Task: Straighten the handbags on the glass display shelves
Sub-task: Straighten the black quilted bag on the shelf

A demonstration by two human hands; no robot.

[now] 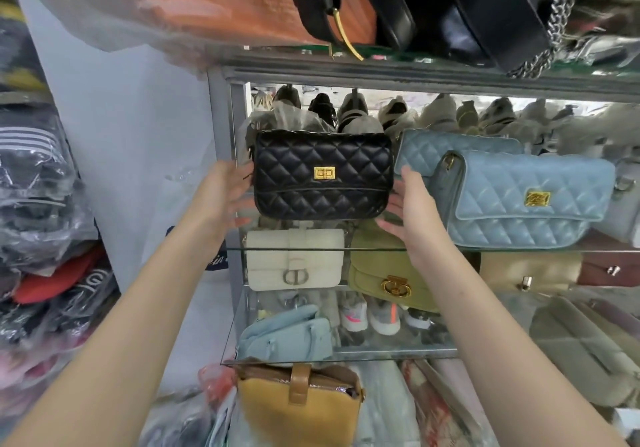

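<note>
**A:** What's closest?

**B:** A mustard bag (301, 408) at the bottom, its lower half cut off by the frame. Above it a pale blue bag (287, 336) sits on the lowest glass, then a cream bag (294, 259) and an olive bag (374, 266), partly covered by the right wrist.

**A:** And the hands?

**B:** The left hand (227, 192) lies flat against the left end of the black quilted bag (322, 173). The right hand (412, 211) is at its right end with fingers straight and reaching under the corner. Neither curls round it. Some left fingertips are hidden behind the bag.

**A:** Is it standing on the glass shelf (381, 249)?

**B:** Can't tell. Its base shows above the shelf's front edge, upright, clasp facing out.

**A:** Beyond that?

**B:** A blue quilted bag (526, 201) just beside it overlaps a second blue one (450, 143). The back is blurred shapes.
</note>
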